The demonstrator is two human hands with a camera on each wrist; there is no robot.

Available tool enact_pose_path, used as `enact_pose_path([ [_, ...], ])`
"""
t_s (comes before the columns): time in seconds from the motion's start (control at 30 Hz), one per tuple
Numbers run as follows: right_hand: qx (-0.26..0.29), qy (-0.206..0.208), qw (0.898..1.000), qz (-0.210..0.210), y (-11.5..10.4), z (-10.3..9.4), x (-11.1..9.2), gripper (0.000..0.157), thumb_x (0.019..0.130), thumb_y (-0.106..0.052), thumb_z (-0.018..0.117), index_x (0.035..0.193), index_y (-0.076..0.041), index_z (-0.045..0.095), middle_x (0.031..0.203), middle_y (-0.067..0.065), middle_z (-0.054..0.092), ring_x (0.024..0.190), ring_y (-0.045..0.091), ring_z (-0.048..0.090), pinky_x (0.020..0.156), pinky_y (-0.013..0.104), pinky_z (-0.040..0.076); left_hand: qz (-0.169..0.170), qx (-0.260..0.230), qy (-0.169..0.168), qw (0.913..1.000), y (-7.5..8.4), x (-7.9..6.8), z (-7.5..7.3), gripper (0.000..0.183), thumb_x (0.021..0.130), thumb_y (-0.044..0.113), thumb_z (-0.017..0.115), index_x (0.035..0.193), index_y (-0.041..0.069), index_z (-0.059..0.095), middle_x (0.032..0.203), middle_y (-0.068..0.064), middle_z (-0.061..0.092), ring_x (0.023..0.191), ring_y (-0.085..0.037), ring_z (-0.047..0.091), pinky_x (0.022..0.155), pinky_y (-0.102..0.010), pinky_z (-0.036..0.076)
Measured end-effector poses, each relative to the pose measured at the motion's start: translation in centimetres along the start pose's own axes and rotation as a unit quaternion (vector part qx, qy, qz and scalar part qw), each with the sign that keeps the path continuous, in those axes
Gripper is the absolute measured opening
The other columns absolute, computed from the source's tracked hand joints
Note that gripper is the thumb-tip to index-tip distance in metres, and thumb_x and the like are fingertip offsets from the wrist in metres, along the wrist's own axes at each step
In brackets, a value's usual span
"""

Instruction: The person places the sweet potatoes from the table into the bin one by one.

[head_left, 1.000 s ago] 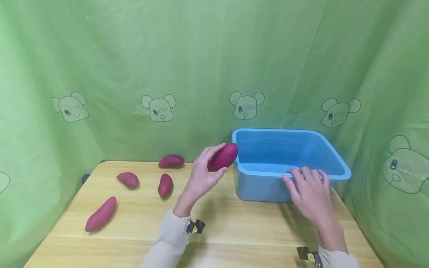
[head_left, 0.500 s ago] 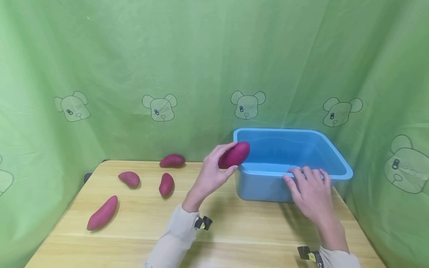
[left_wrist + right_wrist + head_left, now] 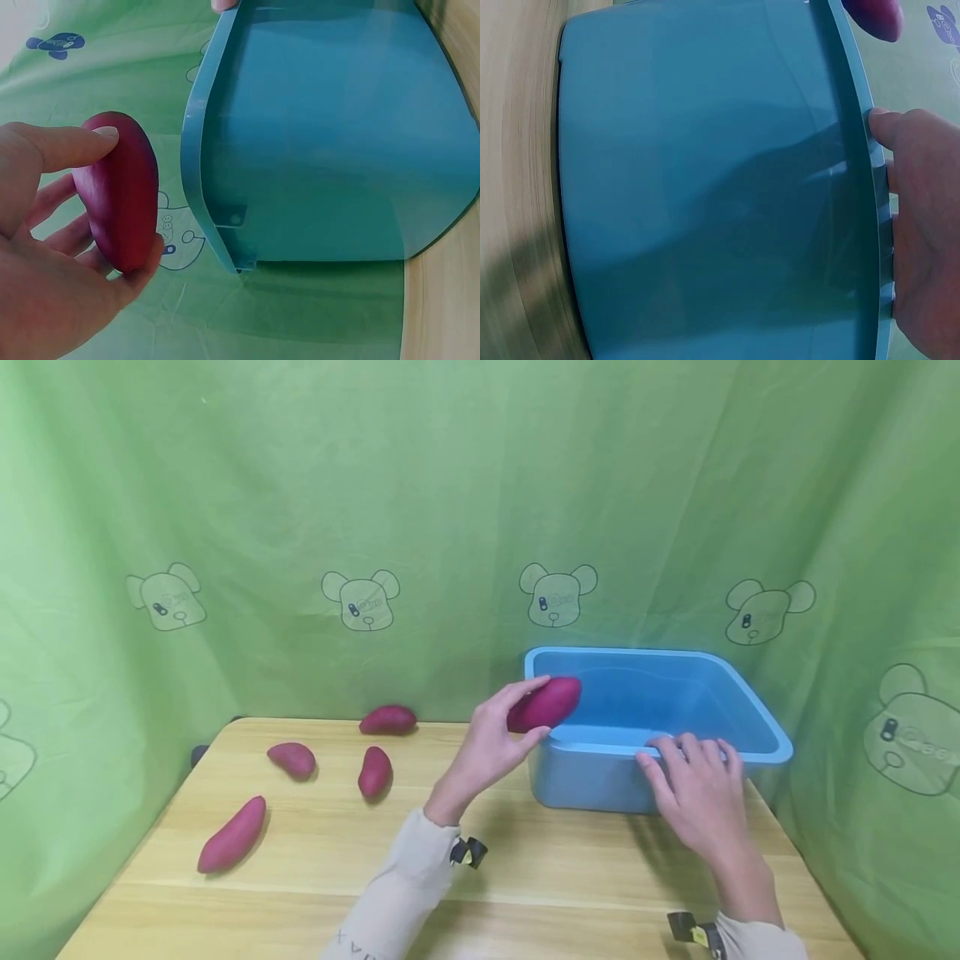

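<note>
A purple-red sweet potato is in my left hand, gripped between thumb and fingers. It hangs above the left end of a blue plastic tub in the head view. From the left wrist, the sweet potato appears tilted upright, higher than the tub's rim and apart from it. My right hand holds the tub's near rim, fingers hooked over it and thumb on the outside. In the right wrist view, the thumb touches the rim; the fingertips are partly hidden behind it.
Several more sweet potatoes lie apart on the wooden table: one at the back edge, one in the middle, one further left and a long one at front left. A green curtain surrounds the table.
My left hand has carried the sweet potato to the right, from beside the tub's left rim to over its opening. The right hand stays on the near rim.
</note>
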State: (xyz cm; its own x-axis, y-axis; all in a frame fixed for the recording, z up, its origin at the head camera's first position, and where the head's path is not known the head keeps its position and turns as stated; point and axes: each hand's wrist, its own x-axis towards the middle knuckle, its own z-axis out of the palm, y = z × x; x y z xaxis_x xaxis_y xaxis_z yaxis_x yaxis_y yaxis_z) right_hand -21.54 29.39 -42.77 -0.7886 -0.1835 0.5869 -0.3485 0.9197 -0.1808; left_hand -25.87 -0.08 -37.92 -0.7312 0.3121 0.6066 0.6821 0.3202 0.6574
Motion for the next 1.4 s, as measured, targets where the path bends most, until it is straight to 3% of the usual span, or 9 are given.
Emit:
enact_pose_path([
  [0.33,-0.003,-0.003,1.000,-0.002,-0.1,-0.2,0.1,0.034,0.106,-0.038,0.051,0.120,-0.009,0.062,0.114,0.021,0.060,0.114,0.048,0.049,0.109,0.075,0.019,0.009,0.012,-0.011,0.9998,0.3,0.9,0.6,0.063,0.088,0.005,0.080,0.146,0.016,0.058,0.134,-0.009,0.061,0.121,-0.021,0.059,0.098,-0.026,0.052],
  [0.67,-0.006,0.001,1.000,-0.002,0.4,-0.1,0.1,0.033,0.106,-0.038,0.051,0.121,-0.010,0.062,0.114,0.020,0.060,0.114,0.048,0.049,0.110,0.074,0.018,0.025,0.030,-0.025,0.9989,0.4,1.8,1.4,0.060,0.089,0.010,0.081,0.145,0.014,0.058,0.137,-0.009,0.062,0.122,-0.021,0.060,0.101,-0.025,0.050],
  [1.0,-0.006,0.000,1.000,-0.006,0.1,0.1,0.0,0.032,0.106,-0.037,0.051,0.120,-0.010,0.062,0.113,0.020,0.060,0.113,0.049,0.049,0.110,0.074,0.018,0.010,0.049,-0.044,0.9978,0.4,1.6,2.3,0.057,0.090,0.013,0.080,0.144,0.018,0.061,0.138,-0.005,0.062,0.126,-0.017,0.058,0.104,-0.022,0.047],
  [1.4,-0.008,0.004,1.000,-0.003,0.1,0.1,0.0,0.033,0.107,-0.038,0.051,0.120,-0.010,0.062,0.113,0.021,0.060,0.113,0.048,0.049,0.110,0.074,0.019,0.019,0.067,-0.053,0.9962,0.6,2.2,3.1,0.056,0.091,0.015,0.080,0.144,0.017,0.061,0.136,-0.005,0.063,0.123,-0.016,0.060,0.101,-0.015,0.046],
])
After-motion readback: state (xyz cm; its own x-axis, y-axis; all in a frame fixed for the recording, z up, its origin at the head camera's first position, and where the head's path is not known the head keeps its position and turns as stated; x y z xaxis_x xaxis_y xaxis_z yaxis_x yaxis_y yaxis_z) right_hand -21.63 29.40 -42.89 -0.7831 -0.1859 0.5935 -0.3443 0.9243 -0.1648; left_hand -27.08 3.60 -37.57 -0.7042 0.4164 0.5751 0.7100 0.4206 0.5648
